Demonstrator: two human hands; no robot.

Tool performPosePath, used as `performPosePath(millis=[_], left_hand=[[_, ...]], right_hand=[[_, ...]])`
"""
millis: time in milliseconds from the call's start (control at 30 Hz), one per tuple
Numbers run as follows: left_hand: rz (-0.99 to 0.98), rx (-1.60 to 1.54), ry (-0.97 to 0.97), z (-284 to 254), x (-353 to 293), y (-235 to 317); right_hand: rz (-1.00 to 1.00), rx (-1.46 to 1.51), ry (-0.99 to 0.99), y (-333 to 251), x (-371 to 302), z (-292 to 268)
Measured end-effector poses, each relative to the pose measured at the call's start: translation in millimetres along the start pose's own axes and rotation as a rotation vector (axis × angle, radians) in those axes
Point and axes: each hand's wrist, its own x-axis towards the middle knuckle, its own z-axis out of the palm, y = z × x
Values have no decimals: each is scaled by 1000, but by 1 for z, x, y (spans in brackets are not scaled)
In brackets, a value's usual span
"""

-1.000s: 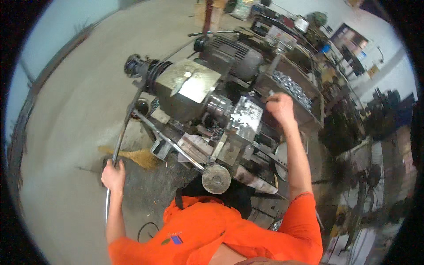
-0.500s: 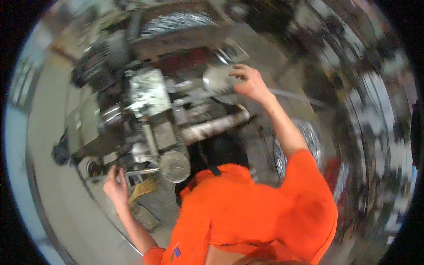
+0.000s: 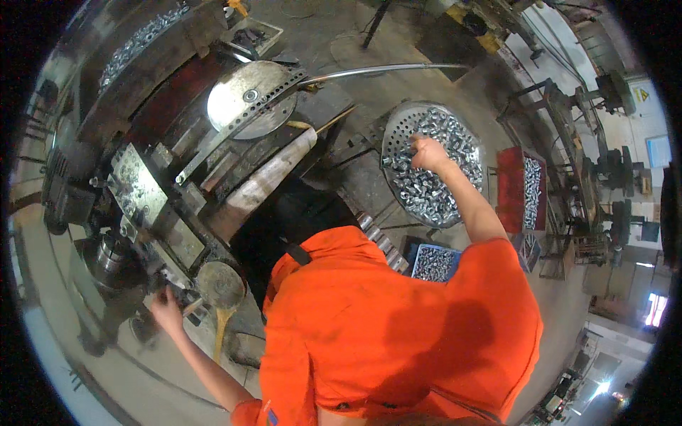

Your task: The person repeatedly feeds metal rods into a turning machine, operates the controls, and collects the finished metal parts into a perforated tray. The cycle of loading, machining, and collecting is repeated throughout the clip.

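The right hand (image 3: pixel 430 154) reaches far out from the body, the elbow nearly straight, palm downward over the small metal parts (image 3: pixel 430 195) heaped on a round perforated tray (image 3: pixel 395 138). Its fingers curl in against the heap; whether they grip a piece, I cannot tell. The left hand (image 3: pixel 165 310) extends low on the other side, thumb raised, beside the machine (image 3: pixel 142 188) and near its round metal end cap (image 3: pixel 220 284); blur hides whether the fingers close on anything. Both arms spread wide from an orange shirt (image 3: pixel 398 319).

The tray stands over a dark, stained floor (image 3: pixel 337 50). A red bin (image 3: pixel 509 192) of similar parts sits just to its right, and a blue basket (image 3: pixel 439 248) of smaller pieces lies near its lower edge. A pale disc (image 3: pixel 231 106) rests on the machine's far side, crossed by a drilled bar (image 3: pixel 234 126). Machinery and shelving line the right wall.
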Motion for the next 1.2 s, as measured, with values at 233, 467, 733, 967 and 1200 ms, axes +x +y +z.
performPosePath(millis=[233,467,733,967,1200], left_hand=[[-38,14,3,3,-1,-13],[-42,56,60,5,1,-13],[-130,76,134,-1,-8,3],[-229,68,107,-6,-10,12],[-10,-197,33,-21,-8,-8]], right_hand=[[-64,-29,-98,-21,11,1],[-93,-138,-244,-29,30,-4],[-192,-358,-526,-32,73,5],[-343,337,33,-30,43,-72],[-455,744,136,-211,71,-143]])
